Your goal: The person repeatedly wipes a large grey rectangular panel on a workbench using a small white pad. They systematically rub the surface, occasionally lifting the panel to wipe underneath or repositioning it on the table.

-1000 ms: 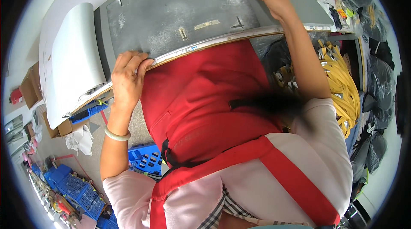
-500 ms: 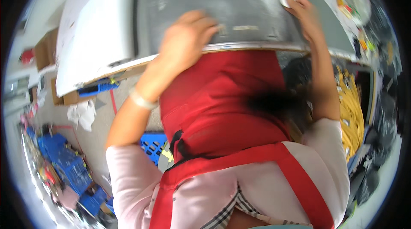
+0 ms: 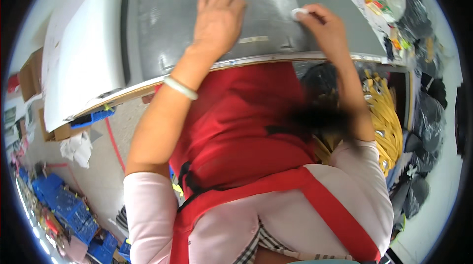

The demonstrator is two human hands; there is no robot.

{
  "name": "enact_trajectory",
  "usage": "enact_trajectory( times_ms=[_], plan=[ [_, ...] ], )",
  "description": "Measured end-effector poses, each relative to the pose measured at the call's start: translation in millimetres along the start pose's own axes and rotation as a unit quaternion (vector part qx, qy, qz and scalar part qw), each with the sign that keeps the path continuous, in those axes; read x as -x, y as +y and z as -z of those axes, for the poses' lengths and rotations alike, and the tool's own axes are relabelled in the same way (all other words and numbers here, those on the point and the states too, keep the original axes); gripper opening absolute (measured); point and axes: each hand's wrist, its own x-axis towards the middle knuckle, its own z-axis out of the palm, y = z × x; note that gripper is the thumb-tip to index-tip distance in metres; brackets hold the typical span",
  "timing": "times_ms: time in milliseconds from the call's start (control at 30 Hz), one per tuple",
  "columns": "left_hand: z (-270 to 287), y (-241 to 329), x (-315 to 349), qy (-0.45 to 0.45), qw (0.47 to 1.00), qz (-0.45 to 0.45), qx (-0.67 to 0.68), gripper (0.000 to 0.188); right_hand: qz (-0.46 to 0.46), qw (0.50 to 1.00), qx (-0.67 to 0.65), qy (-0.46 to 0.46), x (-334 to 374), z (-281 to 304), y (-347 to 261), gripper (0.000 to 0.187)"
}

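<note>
Since a moment ago, the left hand (image 3: 217, 25) has moved from the edge onto the grey panel (image 3: 162, 32) on the worktop (image 3: 84, 67), pressing flat with fingers spread, bracing it; the right hand (image 3: 327, 30) pinches a small white pad (image 3: 298, 13) against the panel.

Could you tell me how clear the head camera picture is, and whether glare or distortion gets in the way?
Head view: strong fisheye bending, so the grey panel's front edge curves; a dark blurred patch hangs over the red apron; pale glare washes the panel near the right hand; the left hand is fairly sharp.
</note>
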Motion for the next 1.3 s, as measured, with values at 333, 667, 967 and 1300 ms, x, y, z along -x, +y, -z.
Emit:
enact_trajectory(
  times_ms=[333, 667, 967, 1300],
  plan=[
    [-7.9, 0.8, 0.8, -0.020, 0.998, 0.008, -0.062, 0.032, 0.085, 0.979, 0.150, -0.110, 43.8, -4.8, -20.9, 0.017],
    [-8.2, -0.8, 2.9, -0.026, 0.997, 0.019, -0.064, 0.032, -0.028, 0.988, 0.127, -0.082, 39.3, -1.3, -23.1, 0.016],
    [-9.9, -3.6, 3.7, -0.015, 0.998, 0.016, -0.059, 0.032, -0.087, 0.975, 0.144, -0.145, 30.3, 3.4, -31.8, 0.021],
    [-3.8, 3.4, 1.8, -0.019, 0.999, 0.027, -0.024, 0.032, 0.032, 0.991, 0.130, -0.020, -70.7, -8.9, -16.0, 0.024]
  ],
)
